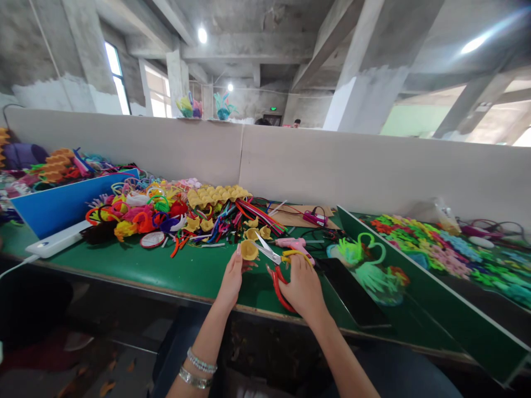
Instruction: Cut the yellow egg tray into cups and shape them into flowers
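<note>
My left hand (233, 272) grips a small yellow egg-carton cup (249, 250) near the table's front edge, its round opening facing me. In my right hand (302, 282) is a pair of scissors (270, 253) with one red and one yellow handle. The blades are spread and point left, with their tips close by the cup; whether they touch it I cannot tell. Just behind lie several more cut yellow cups (251, 233). A pink glue gun (295, 243) rests beyond my right hand, partly hidden by it.
A yellow egg tray (218, 194) lies at the back beside pipe cleaners (259, 213) and a colourful craft pile (145, 207). To the right are a dark tablet (352, 293) and fuzzy green pieces (371, 271). A blue board (74, 202) and green divider (431, 293) flank the workspace.
</note>
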The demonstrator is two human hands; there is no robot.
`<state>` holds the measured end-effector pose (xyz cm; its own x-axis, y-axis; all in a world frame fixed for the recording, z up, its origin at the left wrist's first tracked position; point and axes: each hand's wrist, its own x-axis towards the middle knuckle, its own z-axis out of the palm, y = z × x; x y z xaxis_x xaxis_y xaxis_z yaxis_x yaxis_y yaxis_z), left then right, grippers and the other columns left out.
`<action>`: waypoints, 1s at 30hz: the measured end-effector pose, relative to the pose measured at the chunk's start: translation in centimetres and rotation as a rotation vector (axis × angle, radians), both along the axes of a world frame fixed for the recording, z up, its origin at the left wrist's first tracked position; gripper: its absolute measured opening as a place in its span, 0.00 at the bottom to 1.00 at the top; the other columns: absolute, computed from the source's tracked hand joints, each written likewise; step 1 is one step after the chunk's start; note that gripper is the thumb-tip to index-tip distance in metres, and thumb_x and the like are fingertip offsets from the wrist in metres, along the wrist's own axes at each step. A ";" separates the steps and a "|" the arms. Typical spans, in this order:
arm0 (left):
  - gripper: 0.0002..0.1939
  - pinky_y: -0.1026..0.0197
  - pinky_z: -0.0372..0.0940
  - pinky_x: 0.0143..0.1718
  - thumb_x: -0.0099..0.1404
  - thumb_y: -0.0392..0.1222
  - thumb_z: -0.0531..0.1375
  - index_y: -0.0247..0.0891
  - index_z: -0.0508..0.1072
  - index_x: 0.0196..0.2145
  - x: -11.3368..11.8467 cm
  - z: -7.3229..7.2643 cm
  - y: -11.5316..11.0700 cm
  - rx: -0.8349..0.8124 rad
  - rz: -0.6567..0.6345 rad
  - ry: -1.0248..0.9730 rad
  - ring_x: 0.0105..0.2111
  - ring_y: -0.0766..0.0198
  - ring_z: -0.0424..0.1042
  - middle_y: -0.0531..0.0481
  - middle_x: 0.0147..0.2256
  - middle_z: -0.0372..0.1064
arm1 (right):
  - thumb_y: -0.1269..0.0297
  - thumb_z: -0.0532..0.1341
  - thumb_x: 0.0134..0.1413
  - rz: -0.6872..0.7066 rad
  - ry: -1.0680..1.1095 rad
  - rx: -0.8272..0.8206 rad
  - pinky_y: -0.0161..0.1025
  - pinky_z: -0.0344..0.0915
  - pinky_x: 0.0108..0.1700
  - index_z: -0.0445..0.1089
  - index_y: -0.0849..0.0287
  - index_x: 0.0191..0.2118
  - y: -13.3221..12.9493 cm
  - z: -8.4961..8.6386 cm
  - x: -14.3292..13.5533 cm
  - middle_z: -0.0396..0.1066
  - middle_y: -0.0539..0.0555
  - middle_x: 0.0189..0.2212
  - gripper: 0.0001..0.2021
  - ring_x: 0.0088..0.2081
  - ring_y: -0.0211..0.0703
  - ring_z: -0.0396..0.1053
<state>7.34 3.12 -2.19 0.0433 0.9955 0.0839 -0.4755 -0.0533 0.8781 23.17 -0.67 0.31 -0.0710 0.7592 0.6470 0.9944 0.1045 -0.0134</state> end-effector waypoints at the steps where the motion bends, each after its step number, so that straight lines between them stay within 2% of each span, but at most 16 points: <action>1: 0.29 0.64 0.62 0.32 0.54 0.60 0.54 0.33 0.67 0.44 0.0 -0.1 0.0 0.007 -0.001 0.020 0.29 0.65 0.69 0.46 0.32 0.72 | 0.50 0.54 0.49 -0.007 -0.010 -0.007 0.43 0.59 0.38 0.60 0.61 0.35 0.0 0.0 0.0 0.64 0.58 0.31 0.17 0.38 0.51 0.63; 11: 0.32 0.63 0.62 0.33 0.54 0.61 0.53 0.34 0.66 0.47 0.0 -0.1 -0.1 0.041 -0.009 0.099 0.29 0.64 0.69 0.46 0.34 0.71 | 0.54 0.56 0.48 -0.060 -0.071 -0.038 0.43 0.59 0.37 0.61 0.64 0.38 -0.1 0.1 -0.2 0.65 0.62 0.35 0.17 0.39 0.52 0.63; 20: 0.28 0.64 0.62 0.32 0.55 0.59 0.53 0.34 0.67 0.44 0.0 -0.3 0.0 0.042 -0.031 0.074 0.29 0.65 0.69 0.46 0.34 0.71 | 0.54 0.55 0.48 -0.012 -0.055 -0.015 0.43 0.60 0.38 0.60 0.61 0.38 0.0 -0.4 -0.3 0.66 0.60 0.35 0.16 0.39 0.51 0.64; 24: 0.29 0.64 0.63 0.32 0.55 0.59 0.54 0.34 0.67 0.45 0.0 -0.3 0.0 0.030 -0.024 0.064 0.29 0.64 0.69 0.45 0.35 0.71 | 0.52 0.54 0.49 -0.004 -0.028 -0.070 0.40 0.60 0.34 0.60 0.59 0.37 -0.2 -0.1 -0.4 0.67 0.57 0.34 0.15 0.38 0.49 0.65; 27: 0.30 0.62 0.64 0.34 0.54 0.60 0.54 0.35 0.67 0.46 0.1 -0.2 0.0 0.013 -0.001 0.057 0.31 0.63 0.71 0.44 0.39 0.71 | 0.52 0.53 0.51 -0.006 -0.015 -0.082 0.38 0.58 0.30 0.61 0.58 0.36 -0.4 0.0 -0.5 0.68 0.55 0.34 0.14 0.38 0.48 0.66; 30: 0.32 0.60 0.65 0.36 0.53 0.61 0.54 0.36 0.65 0.49 0.2 -0.1 0.0 0.018 -0.019 0.034 0.34 0.60 0.72 0.43 0.42 0.70 | 0.51 0.52 0.51 -0.039 -0.024 -0.114 0.36 0.54 0.24 0.62 0.58 0.35 -0.5 0.1 -0.5 0.68 0.54 0.33 0.15 0.33 0.45 0.68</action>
<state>7.51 3.10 -2.28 0.0652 0.9928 0.1001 -0.4460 -0.0607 0.8930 22.62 -1.14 0.36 -0.0544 0.8303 0.5546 0.9979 0.0649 0.0007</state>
